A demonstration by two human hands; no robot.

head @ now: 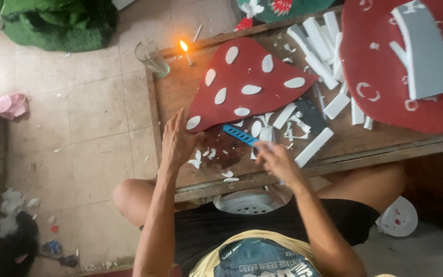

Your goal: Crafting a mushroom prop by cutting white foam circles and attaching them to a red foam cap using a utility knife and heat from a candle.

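Observation:
A red foam mushroom cap [247,87] with white oval spots lies on the wooden table [173,97]. My left hand [178,141] rests flat on the table with fingers spread, its fingertips touching the cap's lower left edge. My right hand [278,161] grips a blue utility knife [239,135] whose front end points left toward the cap's lower edge. White foam scraps [288,125] lie scattered between the cap and my right hand.
A lit candle [185,51] and a drinking glass [152,59] stand at the table's far left corner. White foam strips [319,41] and a larger red cap with a grey piece [401,66] lie at the right. Green material [57,20] sits on the tiled floor.

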